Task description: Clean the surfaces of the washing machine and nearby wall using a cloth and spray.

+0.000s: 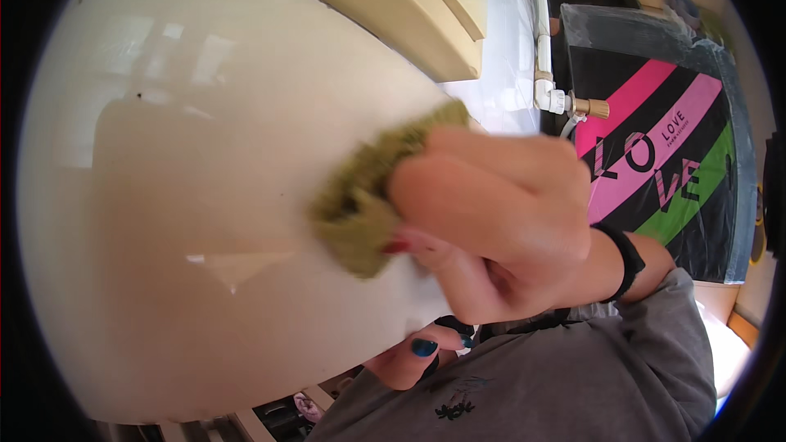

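My right hand [499, 221] is closed round a bunched olive-green cloth [360, 205] and presses it on a broad, glossy off-white panel [188, 221]. Hand and cloth are slightly blurred. A small red patch shows by the fingertips; whether it is a nail or something else I cannot tell. Low in the view, beside the panel's near edge, my left hand [409, 364] has its fingers curled, with dark teal nails. Something black lies against it. Most of this hand is hidden, so what it grips cannot be made out.
Cream-coloured blocky pieces [393, 8] stand along the panel's far edge. White pipework with a brass-coloured valve [594, 107] runs down at the right, in front of a black bag with pink and green stripes [655, 155]. Several small items lie below the panel's near edge.
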`<control>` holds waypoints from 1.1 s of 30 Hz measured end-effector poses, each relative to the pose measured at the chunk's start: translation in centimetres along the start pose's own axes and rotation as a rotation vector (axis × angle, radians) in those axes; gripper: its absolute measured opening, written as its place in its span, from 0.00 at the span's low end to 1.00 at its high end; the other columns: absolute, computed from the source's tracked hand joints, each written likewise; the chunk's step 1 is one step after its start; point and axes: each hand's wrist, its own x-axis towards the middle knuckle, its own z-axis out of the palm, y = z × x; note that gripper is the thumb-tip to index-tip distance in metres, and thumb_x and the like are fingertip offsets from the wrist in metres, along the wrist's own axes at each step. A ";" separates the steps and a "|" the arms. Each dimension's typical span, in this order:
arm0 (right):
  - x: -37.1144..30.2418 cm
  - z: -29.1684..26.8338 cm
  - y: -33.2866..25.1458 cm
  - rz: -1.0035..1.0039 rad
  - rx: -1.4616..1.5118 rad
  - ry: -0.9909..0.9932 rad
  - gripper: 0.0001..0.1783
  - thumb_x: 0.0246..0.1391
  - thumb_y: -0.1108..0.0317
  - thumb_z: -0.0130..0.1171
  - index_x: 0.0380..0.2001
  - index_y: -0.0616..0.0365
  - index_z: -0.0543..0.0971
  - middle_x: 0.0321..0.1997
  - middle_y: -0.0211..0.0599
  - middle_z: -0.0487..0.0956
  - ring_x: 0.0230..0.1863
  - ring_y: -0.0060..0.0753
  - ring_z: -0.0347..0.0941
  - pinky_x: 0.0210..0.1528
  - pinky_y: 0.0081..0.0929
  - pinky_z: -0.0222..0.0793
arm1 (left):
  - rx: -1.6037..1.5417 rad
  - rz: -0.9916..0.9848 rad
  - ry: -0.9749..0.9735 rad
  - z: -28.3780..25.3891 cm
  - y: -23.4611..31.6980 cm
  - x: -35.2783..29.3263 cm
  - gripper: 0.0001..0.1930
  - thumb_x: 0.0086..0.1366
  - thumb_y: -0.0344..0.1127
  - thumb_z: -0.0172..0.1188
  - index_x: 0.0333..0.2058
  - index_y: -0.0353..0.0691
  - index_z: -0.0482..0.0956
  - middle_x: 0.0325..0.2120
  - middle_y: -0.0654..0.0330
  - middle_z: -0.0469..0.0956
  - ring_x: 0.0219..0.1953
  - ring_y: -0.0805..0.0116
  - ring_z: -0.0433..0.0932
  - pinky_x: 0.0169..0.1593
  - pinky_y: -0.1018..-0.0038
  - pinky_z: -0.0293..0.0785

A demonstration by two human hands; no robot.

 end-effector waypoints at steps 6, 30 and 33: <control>-1.6 -0.3 0.4 0.070 -0.034 -0.021 0.03 0.36 0.83 0.51 0.19 0.65 0.71 0.13 0.34 0.63 0.11 0.34 0.59 0.13 0.26 0.53 | -0.179 -0.141 -0.095 0.3 0.6 0.9 0.26 0.66 0.38 0.41 0.10 0.37 0.75 0.03 0.64 0.63 0.05 0.77 0.58 0.12 0.81 0.51; -2.0 1.1 0.4 -0.155 -0.171 0.102 0.11 0.20 0.71 0.52 0.16 0.63 0.70 0.15 0.31 0.57 0.08 0.26 0.52 0.10 0.23 0.45 | -0.156 -0.397 -0.097 -0.2 2.1 0.3 0.23 0.60 0.39 0.44 0.10 0.37 0.77 0.10 0.58 0.71 0.11 0.72 0.65 0.19 0.81 0.60; -4.2 1.1 -0.4 -0.030 -0.215 0.052 0.10 0.25 0.68 0.54 0.19 0.54 0.72 0.17 0.28 0.57 0.12 0.21 0.56 0.08 0.21 0.45 | -0.168 -0.251 -0.077 -0.8 0.1 -0.2 0.22 0.59 0.39 0.44 0.10 0.37 0.76 0.10 0.59 0.72 0.11 0.71 0.66 0.19 0.81 0.61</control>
